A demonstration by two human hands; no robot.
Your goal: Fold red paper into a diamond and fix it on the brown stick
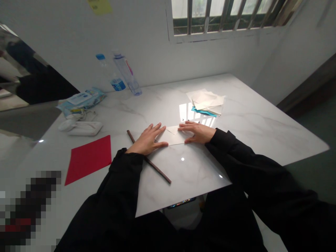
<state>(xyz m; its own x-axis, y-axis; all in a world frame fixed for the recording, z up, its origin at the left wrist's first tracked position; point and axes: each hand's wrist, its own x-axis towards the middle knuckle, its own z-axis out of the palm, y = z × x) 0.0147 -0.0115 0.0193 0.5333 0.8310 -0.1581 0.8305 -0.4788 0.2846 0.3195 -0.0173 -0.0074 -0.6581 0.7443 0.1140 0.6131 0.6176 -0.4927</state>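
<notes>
A folded white paper sheet (173, 137) lies flat on the white marble table (244, 140) in front of me. My left hand (148, 140) rests on its left end with fingers spread flat. My right hand (197, 132) presses on its right part, fingers stretched out and lying flat on the paper. Both arms wear black sleeves. A thin brown stick (154, 166) lies diagonally on the table and passes under my left wrist.
A red paper sheet (89, 159) lies at the left. A stack of white and blue papers (207, 102) sits beyond my hands. Two plastic bottles (123, 75), a wipes pack (81, 99) and a white charger with cable (82, 127) stand at the back left. A phone (181, 203) shows under the table's near edge.
</notes>
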